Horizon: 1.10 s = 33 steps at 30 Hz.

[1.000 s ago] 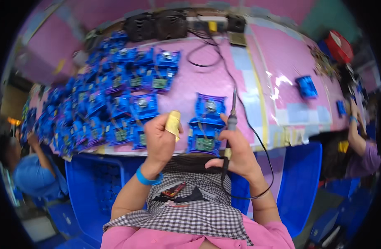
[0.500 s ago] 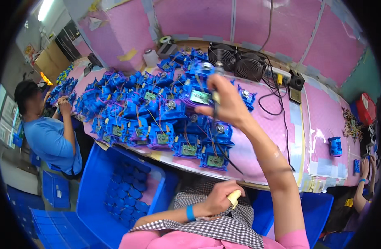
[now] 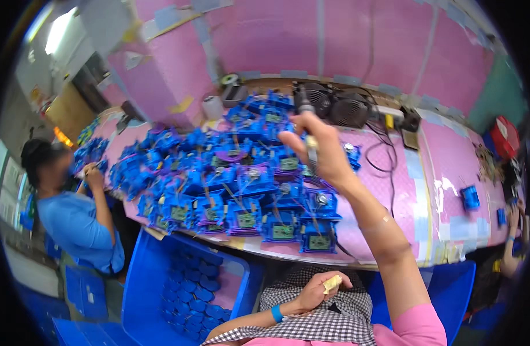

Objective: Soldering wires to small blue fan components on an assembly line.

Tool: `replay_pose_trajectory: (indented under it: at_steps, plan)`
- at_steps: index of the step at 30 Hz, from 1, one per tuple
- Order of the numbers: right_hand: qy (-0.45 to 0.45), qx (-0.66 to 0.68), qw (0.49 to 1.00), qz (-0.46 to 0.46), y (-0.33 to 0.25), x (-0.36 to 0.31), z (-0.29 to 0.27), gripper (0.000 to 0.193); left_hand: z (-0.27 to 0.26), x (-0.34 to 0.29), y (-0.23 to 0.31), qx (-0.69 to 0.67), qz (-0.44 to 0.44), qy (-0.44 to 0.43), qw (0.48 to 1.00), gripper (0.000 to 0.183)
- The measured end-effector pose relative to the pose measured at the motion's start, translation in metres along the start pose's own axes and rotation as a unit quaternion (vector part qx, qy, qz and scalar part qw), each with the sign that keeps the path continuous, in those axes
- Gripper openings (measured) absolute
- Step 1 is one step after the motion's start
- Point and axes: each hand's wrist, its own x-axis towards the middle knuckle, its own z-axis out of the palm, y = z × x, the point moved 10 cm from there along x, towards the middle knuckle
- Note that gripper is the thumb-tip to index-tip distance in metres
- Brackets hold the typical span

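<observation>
"Blue plastic housings point(image 3: 254, 187) crowd the shiny pink tabletop point(image 3: 351, 230), boxy and glossy. What else do we make out?"

"We see flat green circuit boards point(image 3: 246, 219) in the nearest ones, with round metal parts point(image 3: 321, 199) and thin wires behind them. Beyond stand ribbed black fans point(image 3: 348, 109)."

"And how do we find the hands?"

"Well apart. The right hand point(image 3: 324, 147) is clamped on a slim soldering iron point(image 3: 306, 105), fingers bent about it, thumb out to the left. The left hand point(image 3: 317, 293) lies half curled over the checked cloth apron point(image 3: 348, 328), a crinkled yellow wrap point(image 3: 332, 282) on one finger; we cannot tell whether it grips anything."

"Where do the housings lie from them?"

"Mostly left of the right hand, and past the table's front edge from the left one. We cannot tell whether the iron touches any. Near our left forearm sits a smooth-walled blue bin point(image 3: 133, 291) with rounded blue discs point(image 3: 204, 293)."
</observation>
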Motion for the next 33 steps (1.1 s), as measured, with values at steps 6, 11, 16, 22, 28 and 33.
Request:
replay_pose_trajectory:
  at_steps: [6,11,16,22,28,33]
  plan:
    - [0.329,0.097,0.931,0.126,0.043,-0.172,-0.213,0.02,-0.032,0.017,0.02,0.22,0.091,0.176,0.955,0.024]
    - [0.608,-0.223,0.754,0.109,0.051,-0.308,-0.348,0.029,-0.041,0.019,0.023,0.201,0.123,0.225,0.945,0.024]
    - [0.555,-0.456,0.685,0.119,0.102,-0.354,-0.443,0.036,-0.047,0.015,0.027,0.177,0.076,0.238,0.952,0.029]
    - [0.468,-0.374,0.766,0.233,0.208,-0.374,-0.502,0.042,-0.027,0.005,0.015,0.085,0.031,0.18,0.979,0.038]
    - [0.351,-0.271,0.891,0.095,0.138,-0.305,-0.411,0.044,0.029,0.034,0.013,-0.009,0.017,0.005,1.0,0.032]
    - [0.196,-0.22,0.949,0.108,0.054,-0.256,-0.25,0.04,0.044,0.061,0.018,0.047,-0.009,0.055,0.997,0.01]
